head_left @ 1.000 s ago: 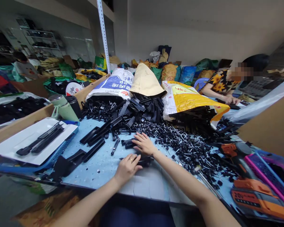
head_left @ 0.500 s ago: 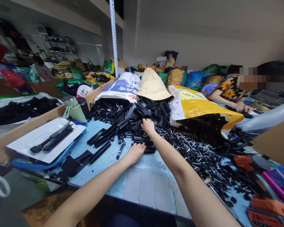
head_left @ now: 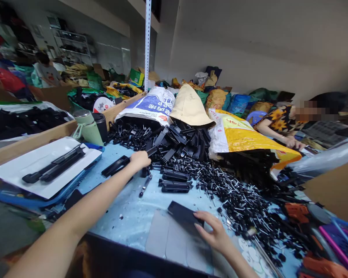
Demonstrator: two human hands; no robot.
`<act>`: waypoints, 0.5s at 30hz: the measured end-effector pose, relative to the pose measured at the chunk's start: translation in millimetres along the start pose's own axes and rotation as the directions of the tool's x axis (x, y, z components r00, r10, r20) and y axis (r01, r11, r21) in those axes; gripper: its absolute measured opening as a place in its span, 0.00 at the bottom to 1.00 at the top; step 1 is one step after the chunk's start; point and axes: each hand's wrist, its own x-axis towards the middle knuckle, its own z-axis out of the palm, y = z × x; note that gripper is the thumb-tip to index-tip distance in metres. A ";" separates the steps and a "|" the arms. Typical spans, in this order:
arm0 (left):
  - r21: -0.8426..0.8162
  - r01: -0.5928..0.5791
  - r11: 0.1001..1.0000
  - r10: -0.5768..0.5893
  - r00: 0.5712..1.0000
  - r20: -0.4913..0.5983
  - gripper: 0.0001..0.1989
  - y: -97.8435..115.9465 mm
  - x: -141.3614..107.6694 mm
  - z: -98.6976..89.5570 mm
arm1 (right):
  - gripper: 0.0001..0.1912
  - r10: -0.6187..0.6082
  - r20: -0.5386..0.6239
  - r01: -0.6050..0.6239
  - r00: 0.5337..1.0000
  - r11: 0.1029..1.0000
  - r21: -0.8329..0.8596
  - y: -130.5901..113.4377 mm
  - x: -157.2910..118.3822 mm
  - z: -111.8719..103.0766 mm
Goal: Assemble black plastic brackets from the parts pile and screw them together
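Observation:
My right hand [head_left: 213, 231] is closed on one end of a flat black plastic piece [head_left: 182, 211], held low over the grey patches at the table's near edge. My left hand [head_left: 140, 160] is at the long black plastic parts left of the middle, fingers curled down and partly hidden; what they grip cannot be made out. Beside it lie dark channel-shaped parts [head_left: 115, 165] and a small black lever-like part [head_left: 145, 186]. Between my hands a short stack of black parts [head_left: 175, 181] rests on the blue table [head_left: 127, 220].
Loose screws and small black bits [head_left: 243, 189] spread across the right. Behind are a blue-white sack [head_left: 150, 102], a beige sack [head_left: 190, 106] and a yellow sack [head_left: 243, 133]. A bottle [head_left: 88, 129] and white board [head_left: 11, 166] stand left; orange-black power tools [head_left: 321, 266] lie right. A co-worker sits beyond.
My right hand has come back from the pile towards the near edge, now with a flat black piece. My left hand has moved from the stacked parts to the long parts at the left.

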 end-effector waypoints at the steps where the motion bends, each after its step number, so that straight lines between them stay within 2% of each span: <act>1: 0.027 0.025 0.999 -0.026 0.998 0.051 0.15 6.4 -5.6 9.5 | 0.13 0.031 0.052 -0.030 0.998 0.999 -0.015 -2.3 -9.1 2.3; 3: 0.099 0.083 0.992 -0.095 0.988 0.120 0.14 15.6 -19.0 25.7 | 0.14 0.089 0.142 -0.082 0.986 0.995 -0.053 -9.2 -13.7 7.1; 5: 0.145 0.108 0.983 -0.127 0.984 0.127 0.12 19.0 -33.7 32.3 | 0.16 0.112 0.186 -0.096 0.976 0.991 -0.092 -18.6 -5.1 13.8; 7: 0.178 0.095 0.979 -0.111 0.990 0.081 0.12 18.0 -50.3 26.4 | 0.19 0.128 0.185 -0.106 0.974 0.986 -0.125 -27.4 8.6 22.4; 9: 0.200 0.046 0.979 -0.051 0.998 0.021 0.13 16.0 -71.7 11.2 | 0.19 0.169 0.167 -0.151 0.971 0.982 -0.115 -31.9 20.6 31.1; 12: 0.217 -0.155 0.964 0.157 0.988 0.007 0.11 18.2 -113.7 -9.7 | 0.17 0.293 0.138 -0.303 0.946 0.951 0.059 -28.8 28.9 39.0; 13: 0.212 -0.262 0.942 0.260 0.965 0.036 0.09 21.0 -128.6 -11.1 | 0.18 0.339 0.145 -0.358 0.930 0.923 0.141 -26.4 29.3 39.6; 15: 0.160 -0.468 0.869 0.452 0.883 0.124 0.11 28.1 -155.0 -1.1 | 0.19 0.406 0.176 -0.440 0.897 0.856 0.272 -22.2 27.7 36.9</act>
